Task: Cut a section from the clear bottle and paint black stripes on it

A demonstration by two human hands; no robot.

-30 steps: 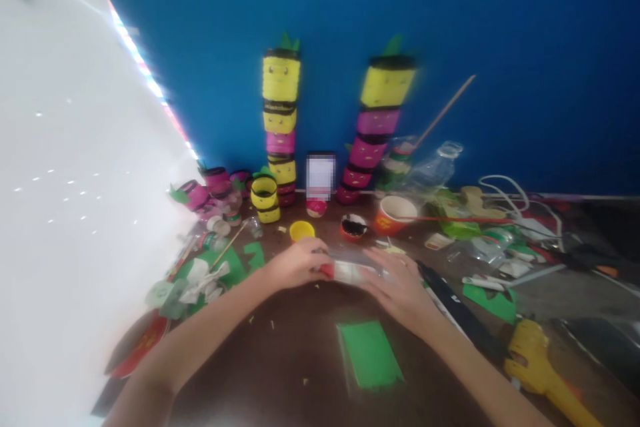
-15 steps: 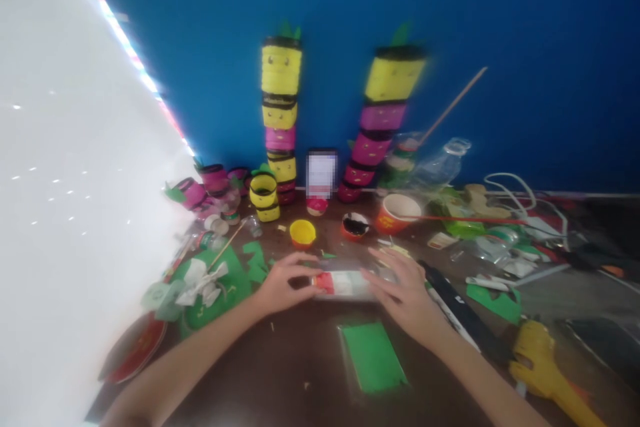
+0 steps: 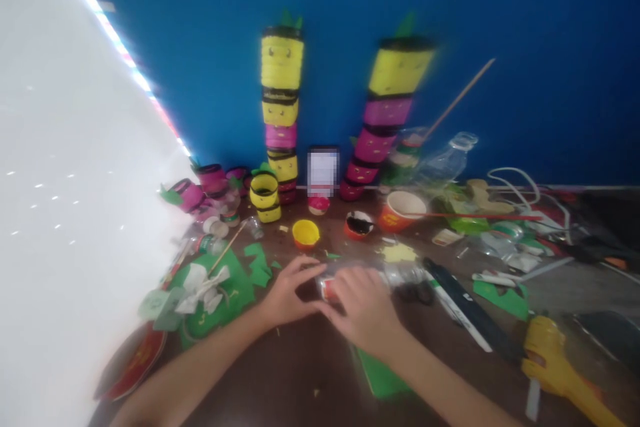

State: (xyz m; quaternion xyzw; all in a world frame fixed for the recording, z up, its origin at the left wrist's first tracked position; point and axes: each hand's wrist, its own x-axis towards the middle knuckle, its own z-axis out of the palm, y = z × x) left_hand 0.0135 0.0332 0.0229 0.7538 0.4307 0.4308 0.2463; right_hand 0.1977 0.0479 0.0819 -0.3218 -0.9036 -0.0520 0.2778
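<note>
Head view shows a clear plastic bottle [image 3: 329, 288] with a red-and-white label lying on its side between the two hands, over the brown table [image 3: 240, 373]. The right hand [image 3: 363, 300] closes its fingers over the middle; the left hand [image 3: 295, 290] spreads thumb and forefinger around one end, though blur hides whether they pinch it. It should be light, thin-walled and slick, denting under a hard squeeze, so the firmer ends seem the best places to take hold.
</note>
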